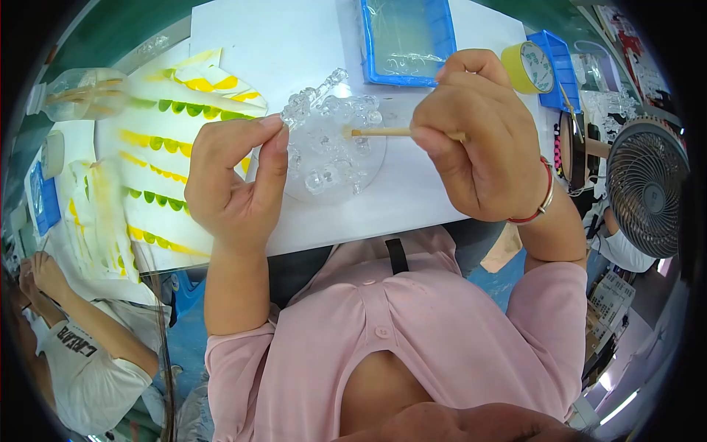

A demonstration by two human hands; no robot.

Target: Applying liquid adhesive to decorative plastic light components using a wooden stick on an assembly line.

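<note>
A clear, glassy ornament (pixel 331 144), lumpy with small rounded knobs over a round see-through base, is sitting just above the white counter (pixel 294 44), near its front edge and between the two hands. The left hand (pixel 236 184) is pinching a knobbly clear sprig at the ornament's upper left between thumb and forefinger, with the other fingers curled in. The right hand (pixel 479 140) is closed around a thin wooden stick (pixel 383 132), pinching it so the bare tip is pointing left into the ornament's middle.

Behind the ornament, a blue rectangular tray (pixel 368 44) lined with crinkled clear film is lying on the counter. To its right a yellow roll of tape (pixel 526 66) is standing on edge beside a second blue tray (pixel 563 66). To the left, glossy white sheets (pixel 177 147) patterned with rows of yellow and green scallops are overlapping each other, and a clear plastic bottle (pixel 81 92) is lying on its side past them. A round grey fan (pixel 648 188) with a fine grille is facing in from the right. At lower left, another person's hands (pixel 37 272) are resting by the sheets.
</note>
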